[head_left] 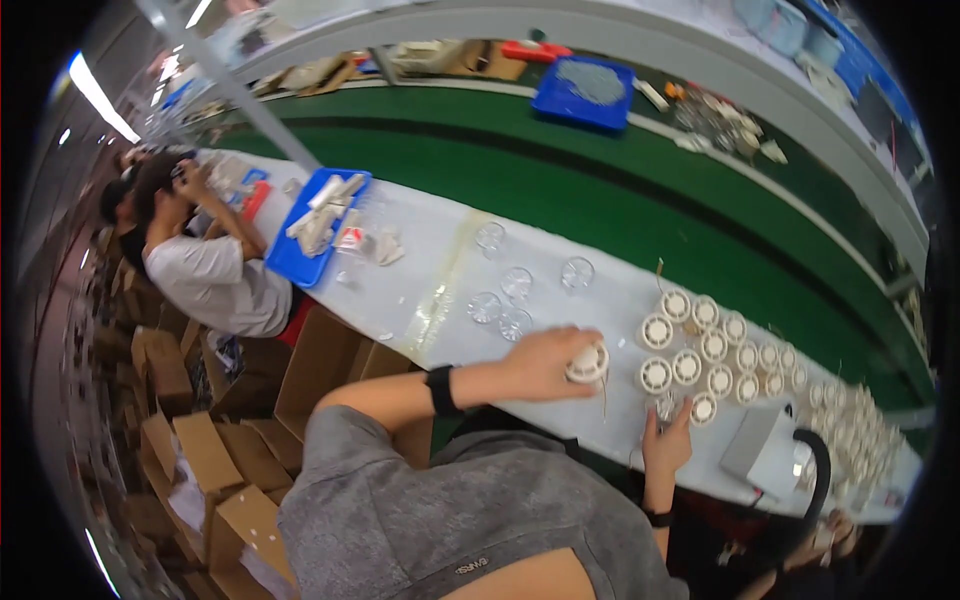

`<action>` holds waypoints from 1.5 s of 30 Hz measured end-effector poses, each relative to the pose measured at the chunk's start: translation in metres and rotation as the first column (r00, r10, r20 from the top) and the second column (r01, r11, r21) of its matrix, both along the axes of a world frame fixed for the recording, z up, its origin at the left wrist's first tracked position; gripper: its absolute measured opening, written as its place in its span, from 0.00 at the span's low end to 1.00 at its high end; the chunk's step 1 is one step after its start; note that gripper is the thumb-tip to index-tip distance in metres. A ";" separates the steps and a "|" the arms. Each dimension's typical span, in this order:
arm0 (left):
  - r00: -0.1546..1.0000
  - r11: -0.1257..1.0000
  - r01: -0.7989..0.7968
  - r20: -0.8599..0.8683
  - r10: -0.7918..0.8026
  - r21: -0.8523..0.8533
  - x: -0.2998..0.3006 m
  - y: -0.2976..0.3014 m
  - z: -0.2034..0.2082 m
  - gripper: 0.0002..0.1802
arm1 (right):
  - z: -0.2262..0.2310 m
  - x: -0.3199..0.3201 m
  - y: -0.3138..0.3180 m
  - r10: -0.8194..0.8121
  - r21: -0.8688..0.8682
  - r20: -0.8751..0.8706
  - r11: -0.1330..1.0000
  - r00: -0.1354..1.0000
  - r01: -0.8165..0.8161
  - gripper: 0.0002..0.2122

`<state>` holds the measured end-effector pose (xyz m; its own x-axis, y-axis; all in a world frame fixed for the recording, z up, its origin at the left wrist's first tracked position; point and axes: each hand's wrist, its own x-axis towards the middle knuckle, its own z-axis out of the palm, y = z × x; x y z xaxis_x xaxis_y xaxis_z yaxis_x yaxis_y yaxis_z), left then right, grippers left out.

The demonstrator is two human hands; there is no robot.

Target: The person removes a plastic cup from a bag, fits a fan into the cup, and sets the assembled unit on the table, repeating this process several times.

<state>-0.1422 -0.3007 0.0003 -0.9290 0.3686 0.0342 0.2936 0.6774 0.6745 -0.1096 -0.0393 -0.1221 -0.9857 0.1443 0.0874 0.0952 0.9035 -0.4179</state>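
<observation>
Small lettering (472, 567) on grey shirt (430, 500)

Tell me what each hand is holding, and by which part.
The left hand grips a round white part by its side. The right hand is at a clear piece; whether it grips it cannot be told.

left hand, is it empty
No, the left hand has its fingers around a round white piece with a slotted face.

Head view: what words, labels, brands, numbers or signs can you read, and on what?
Grey shirt: small lettering low in the picture; I won't copy it out.
Red-and-white item beside the blue tray: any print too small to read.
White round part in the left hand: no readable text.
</observation>
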 end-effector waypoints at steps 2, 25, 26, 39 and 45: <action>0.998 0.993 -0.021 0.064 0.014 0.112 -0.020 -0.022 0.024 0.34 | 0.008 0.009 -0.002 -0.044 0.020 0.072 0.999 0.996 0.043 0.33; 0.909 0.805 -0.395 -0.314 0.273 -0.442 -0.285 -0.120 -0.125 0.40 | 0.016 -0.339 -0.210 0.151 0.302 0.340 0.917 0.928 -0.260 0.37; 0.917 0.815 -0.376 -0.304 0.258 -0.442 -0.285 -0.122 -0.122 0.40 | 0.014 -0.340 -0.202 0.132 0.305 0.350 0.920 0.927 -0.246 0.37; 0.644 0.727 0.607 0.337 -0.687 0.321 -0.144 0.025 -0.009 0.22 | 0.155 -0.066 -0.010 0.187 -0.464 0.187 0.882 0.964 -0.081 0.16; 0.826 0.678 0.478 0.022 -0.564 -0.558 -0.087 0.117 -0.064 0.28 | 0.132 0.011 0.020 0.133 -0.599 0.118 0.800 0.984 -0.036 0.14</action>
<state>-0.2293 -0.1834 -0.0632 -0.5806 0.7897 -0.1982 0.7682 0.6120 0.1880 -0.0986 -0.0197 0.0104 -0.9904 0.0359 -0.1336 0.1339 0.4905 -0.8611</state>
